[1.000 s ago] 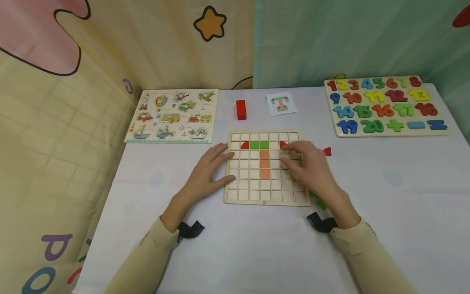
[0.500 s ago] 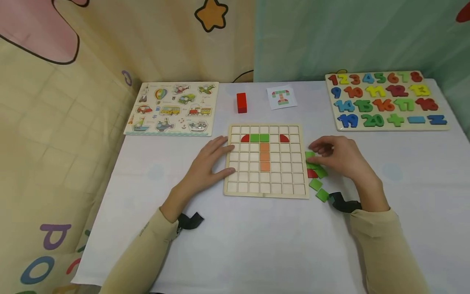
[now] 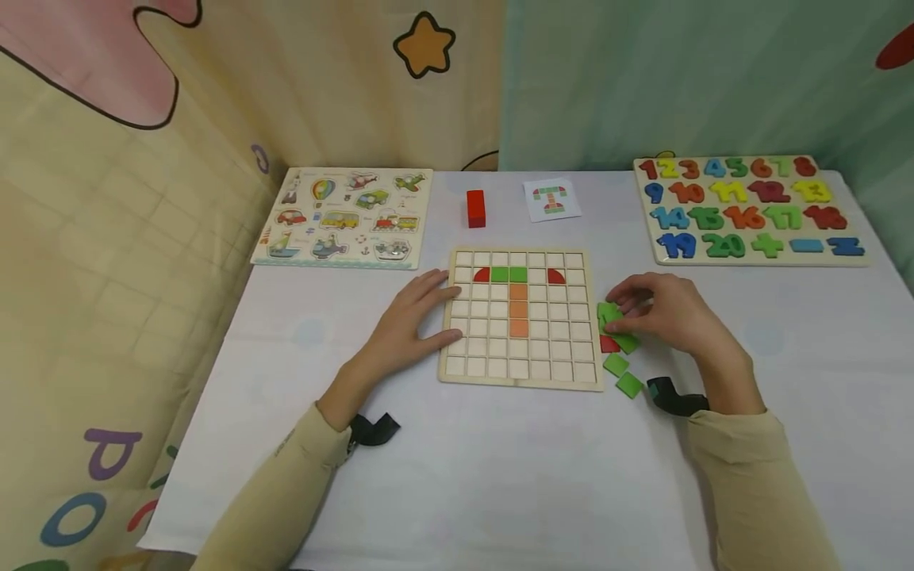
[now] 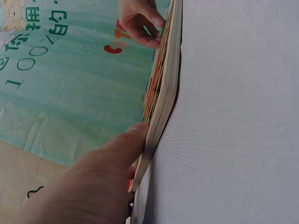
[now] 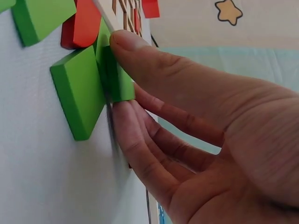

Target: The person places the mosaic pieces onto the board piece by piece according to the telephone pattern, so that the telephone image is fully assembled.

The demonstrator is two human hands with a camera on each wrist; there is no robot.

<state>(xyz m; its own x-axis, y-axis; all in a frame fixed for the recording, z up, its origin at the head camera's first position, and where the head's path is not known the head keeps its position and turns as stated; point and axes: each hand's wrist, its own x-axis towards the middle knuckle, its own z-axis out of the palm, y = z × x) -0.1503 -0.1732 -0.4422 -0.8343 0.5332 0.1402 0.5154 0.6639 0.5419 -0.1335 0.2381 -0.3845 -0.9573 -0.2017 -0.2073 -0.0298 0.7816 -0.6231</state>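
Observation:
My left hand (image 3: 403,325) rests on the left edge of a wooden grid board (image 3: 478,349), thumb and fingers spread; the left wrist view shows its thumb on the rim. Set in the board are two green squares (image 3: 509,274), red quarter-round pieces (image 3: 556,276) on either side, and a column of orange squares (image 3: 518,309). Just right of the board, my right hand (image 3: 667,313) pinches a green square tile (image 5: 120,79) between thumb and fingers. Around it lie more green tiles (image 5: 79,91) and a red piece (image 3: 609,344); the fingers partly cover this pile.
Behind the board stand a red block (image 3: 476,208) and a pattern card (image 3: 552,199) with a matching coloured figure. A vehicle puzzle (image 3: 343,218) lies back left, a number puzzle (image 3: 750,210) back right. Two loose green tiles (image 3: 629,385) lie nearest the front.
My right hand has left the red quarter-round piece on the board's right side and moved right to the tile pile, where it takes hold of a green tile. The left hand stays put.

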